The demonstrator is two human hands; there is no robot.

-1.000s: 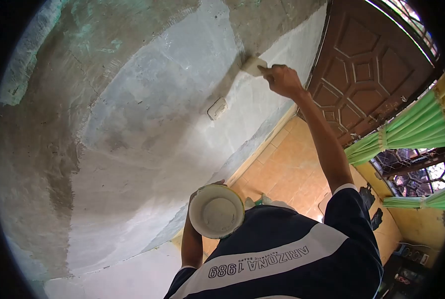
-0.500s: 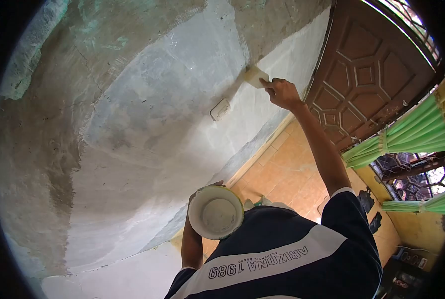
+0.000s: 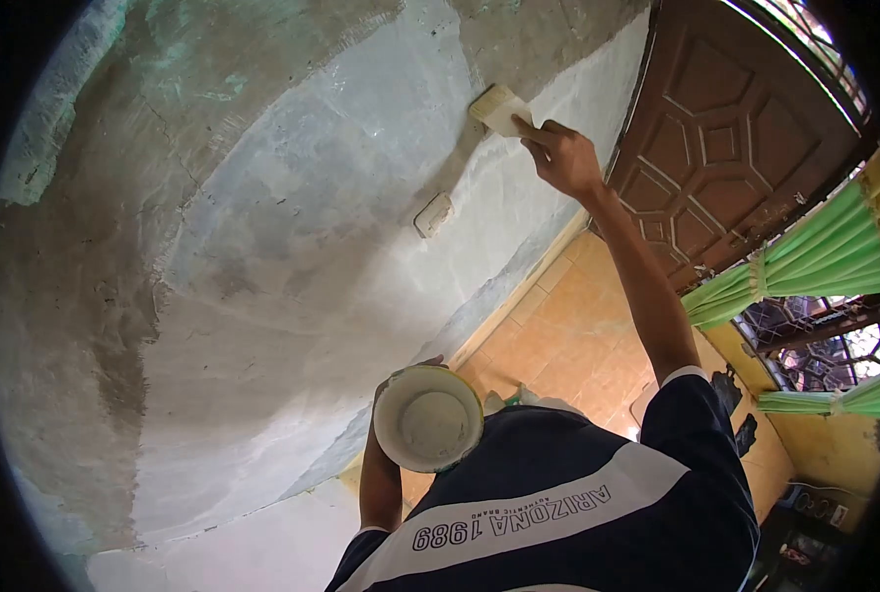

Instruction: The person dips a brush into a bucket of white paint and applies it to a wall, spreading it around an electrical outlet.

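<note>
My right hand (image 3: 564,158) is closed round the handle of a wide, pale paintbrush (image 3: 500,107). The brush's bristle end lies at the wall (image 3: 292,237), where a whitish coat borders bare grey-brown plaster; whether it touches is hard to tell. Close to my chest, my left hand (image 3: 410,367) grips a white bowl (image 3: 428,418) from its far side, most of the fingers hidden behind it. Whitish material shows in the bottom of the bowl. Below the brush, a pale switch or socket plate (image 3: 433,215) is set in the wall.
A brown panelled door (image 3: 721,138) stands right of the wall. Green curtains (image 3: 805,261) hang by a grilled window (image 3: 815,335). Orange floor tiles (image 3: 578,326) run along the wall's foot. A dark piece of furniture (image 3: 800,543) is at the lower right.
My right hand has moved slightly up with the brush, which has swung up and left on the wall. The bowl and my left hand stay almost where they were.
</note>
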